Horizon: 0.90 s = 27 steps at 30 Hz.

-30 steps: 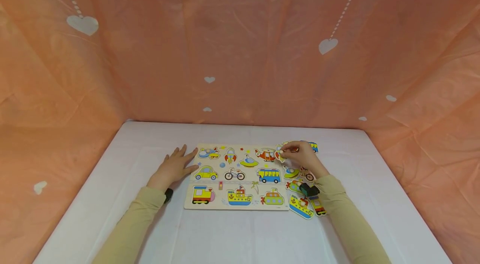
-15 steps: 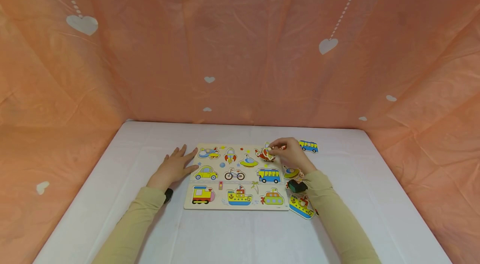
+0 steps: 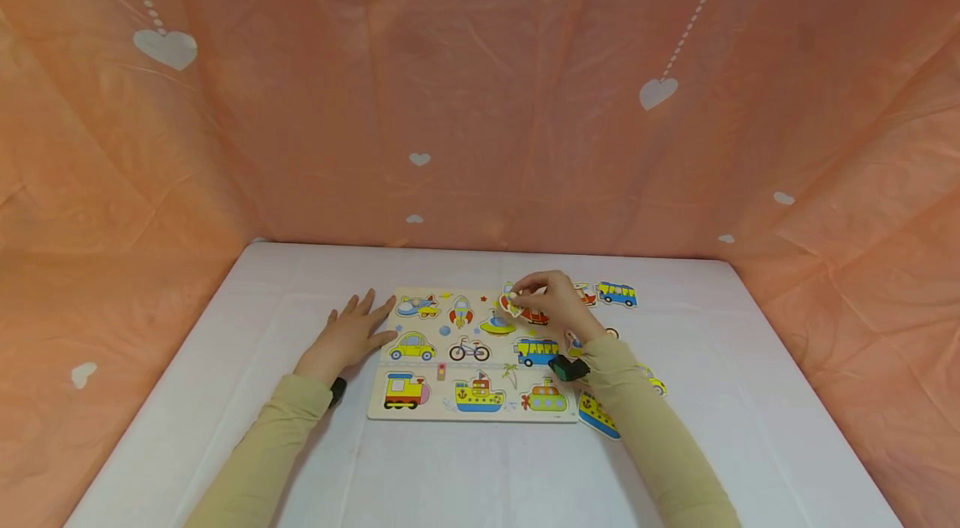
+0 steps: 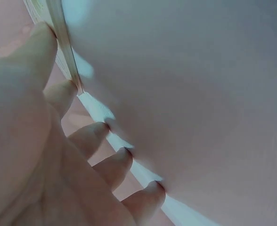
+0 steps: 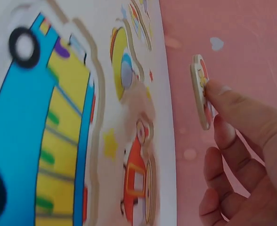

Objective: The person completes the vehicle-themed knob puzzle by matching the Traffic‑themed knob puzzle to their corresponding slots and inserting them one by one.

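A wooden puzzle board point(image 3: 480, 421) printed with vehicles lies on the table. My left hand point(image 3: 341, 345) rests at its left edge, fingers spread; in the left wrist view the thumb point(image 4: 42, 47) and a fingertip touch the board's side. My right hand point(image 3: 551, 299) pinches a rocket puzzle piece point(image 3: 510, 301) by its knob, above the board's upper right part, between the printed helicopter and flying saucer. In the right wrist view the rocket piece point(image 5: 200, 94) is seen nearly edge-on, apart from the board, between thumb and index finger.
Right of the board lie loose pieces: a bus point(image 3: 617, 293), a helicopter point(image 3: 584, 295), a boat point(image 3: 597, 414) and a car point(image 3: 654, 381). Others there are partly hidden by the right forearm point(image 3: 648, 420). A pink curtain point(image 3: 480, 95) hangs behind the table.
My right hand has carried the rocket piece leftward from the loose pieces, across the printed helicopter. My left hand has stayed at the board's left edge.
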### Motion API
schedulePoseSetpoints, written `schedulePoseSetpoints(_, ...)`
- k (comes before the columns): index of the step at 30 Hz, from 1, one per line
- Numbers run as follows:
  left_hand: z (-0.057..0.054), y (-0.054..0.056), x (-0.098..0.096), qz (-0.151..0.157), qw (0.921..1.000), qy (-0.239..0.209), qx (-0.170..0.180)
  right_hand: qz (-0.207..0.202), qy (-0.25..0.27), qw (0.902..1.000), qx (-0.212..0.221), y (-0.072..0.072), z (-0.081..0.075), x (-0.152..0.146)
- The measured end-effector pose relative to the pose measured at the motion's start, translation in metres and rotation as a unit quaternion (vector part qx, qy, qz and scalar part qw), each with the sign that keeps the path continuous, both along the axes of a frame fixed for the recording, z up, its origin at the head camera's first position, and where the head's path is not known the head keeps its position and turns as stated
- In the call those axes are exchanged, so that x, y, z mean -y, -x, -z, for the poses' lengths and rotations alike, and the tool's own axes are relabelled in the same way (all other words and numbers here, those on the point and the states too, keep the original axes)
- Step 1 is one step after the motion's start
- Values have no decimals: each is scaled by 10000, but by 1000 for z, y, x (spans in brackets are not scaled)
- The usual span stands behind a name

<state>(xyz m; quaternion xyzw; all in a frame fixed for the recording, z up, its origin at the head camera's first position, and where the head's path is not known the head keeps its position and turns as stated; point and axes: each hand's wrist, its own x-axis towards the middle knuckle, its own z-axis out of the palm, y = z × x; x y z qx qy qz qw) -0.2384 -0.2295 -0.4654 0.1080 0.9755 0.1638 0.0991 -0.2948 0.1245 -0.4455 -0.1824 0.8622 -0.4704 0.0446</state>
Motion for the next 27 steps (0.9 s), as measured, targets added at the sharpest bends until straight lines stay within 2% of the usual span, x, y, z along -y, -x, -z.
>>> schedulePoseSetpoints(7,0,0,-1,53,10000,67,19,-171,-23,9997,-181,7,4,18)
schedulePoseSetpoints(12,-1,0,-1,73,10000,42,26,-203,-34,9998,23,8,6,28)
schedulePoseSetpoints(16,-1,0,-1,100,9999,39,45,-265,89,9995,152,1,3,38)
schedulePoseSetpoints(20,-2,1,-1,117,9999,56,58,-330,176,9990,224,2,8,47)
schedulePoseSetpoints(23,-2,1,-1,128,9999,57,45,-398,228,9986,251,6,18,52)
schedulePoseSetpoints(27,-2,1,0,132,9999,64,38,-473,131,9987,131,8,22,59)
